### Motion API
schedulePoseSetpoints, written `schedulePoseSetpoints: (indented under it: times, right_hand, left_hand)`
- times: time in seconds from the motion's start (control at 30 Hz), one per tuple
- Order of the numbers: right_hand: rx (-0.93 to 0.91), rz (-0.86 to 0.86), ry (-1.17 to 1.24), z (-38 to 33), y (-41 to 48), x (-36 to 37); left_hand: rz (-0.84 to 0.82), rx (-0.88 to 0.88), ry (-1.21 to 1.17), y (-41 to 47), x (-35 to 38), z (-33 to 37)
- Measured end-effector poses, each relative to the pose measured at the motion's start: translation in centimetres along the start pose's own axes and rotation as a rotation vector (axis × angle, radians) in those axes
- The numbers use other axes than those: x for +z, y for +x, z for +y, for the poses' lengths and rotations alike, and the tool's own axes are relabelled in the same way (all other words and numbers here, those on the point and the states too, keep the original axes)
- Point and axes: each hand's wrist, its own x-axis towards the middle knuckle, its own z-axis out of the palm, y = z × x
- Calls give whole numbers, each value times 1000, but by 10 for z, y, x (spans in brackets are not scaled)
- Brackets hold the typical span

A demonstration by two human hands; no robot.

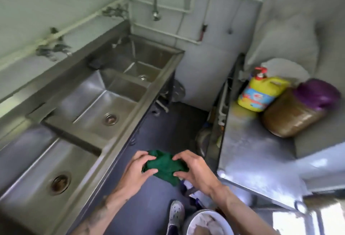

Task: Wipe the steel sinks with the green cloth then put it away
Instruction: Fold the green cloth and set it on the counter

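The crumpled dark green cloth (pixel 164 165) is held in the air between the two hands, above the dark blue-grey floor (pixel 149 206) of the aisle. It is clear of the long steel sink unit (pixel 130 115) on the left and of the steel bench (pixel 252 150) on the right. It sits nearer the bench's near left corner than the sink unit's front rim, and touches neither.

The left hand (pixel 138 171) grips the cloth's left edge, fingers curled over the top and thumb pressed in from below. The right hand (pixel 196 171) pinches the right side, its fingertips bent onto the upper fold and its thumb on the lower fold. The hands are close together with only the bunched cloth between them, and one loose corner hangs down below the right thumb.

The sink unit has three basins in a row: the near basin (pixel 28 160), the middle basin (pixel 89 104) and the far basin (pixel 147 55), each with a round drain in its floor. A metal spray hose (pixel 155 10) hangs from the wall above the far basin.

Toward the bench's far edge stands a yellow plastic bottle with a red pump (pixel 261 93). Just beside it is a brown round jar (pixel 291 117) capped with a purple bag (pixel 317 93). Below the hands, on the floor, are a grey perforated shoe (pixel 175 214) and a white round bucket (pixel 194 221).
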Motion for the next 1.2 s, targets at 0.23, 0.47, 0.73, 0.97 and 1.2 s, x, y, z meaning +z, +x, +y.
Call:
schedulePoseSetpoints:
  times: [0.23, 0.47, 0.73, 0.97, 1.2]
  right_hand:
    - [75, 237, -132, 97, -2, -116]
    - [101, 575, -263, 159, 7, -244]
    - [151, 721, -365, 220, -11, -295]
    - [462, 414, -271, 277, -30, -232]
    - [466, 728, -448, 293, -6, -227]
  left_hand:
    - [68, 203, 122, 127, 66, 105]
    - [63, 405, 92, 232, 131, 226]
    - [-22, 507, 102, 298, 206, 269]
    - [-299, 305, 317, 291, 265, 195]
    - [43, 348, 421, 318, 293, 208]
